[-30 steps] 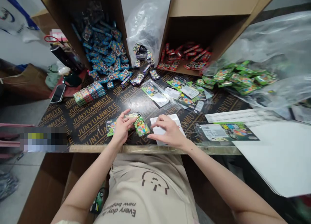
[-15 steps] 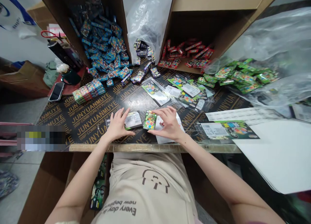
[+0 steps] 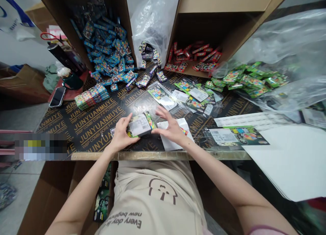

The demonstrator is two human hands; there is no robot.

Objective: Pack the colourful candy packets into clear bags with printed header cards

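My left hand (image 3: 122, 132) is closed round the left part of a flat dark packet (image 3: 140, 125) with a white printed label, thumb along its near edge. A small green box (image 3: 150, 120) with colourful print stands tilted against the packet's right end. Beside that box, my right hand (image 3: 170, 127) has its fingers and thumb spread apart, the thumb tip close to the box's lower end. Whether the thumb touches it I cannot tell. Under and behind my right hand lies a white sheet (image 3: 168, 143) with a small red printed piece (image 3: 183, 131) on it.
Blue boxes (image 3: 109, 51) fill a carton at the back left; purple boxes (image 3: 146, 51) spill from a plastic bag. Red boxes (image 3: 203, 56) lie in another carton, green boxes (image 3: 249, 79) at right. Banded boxes (image 3: 91, 96), a phone (image 3: 57, 97) and printed bags (image 3: 196, 94) lie around.
The green box has moved left from beside the packet to its right end and now stands tilted. My right hand moved left with it and spread its fingers; my left hand has closed on the packet.
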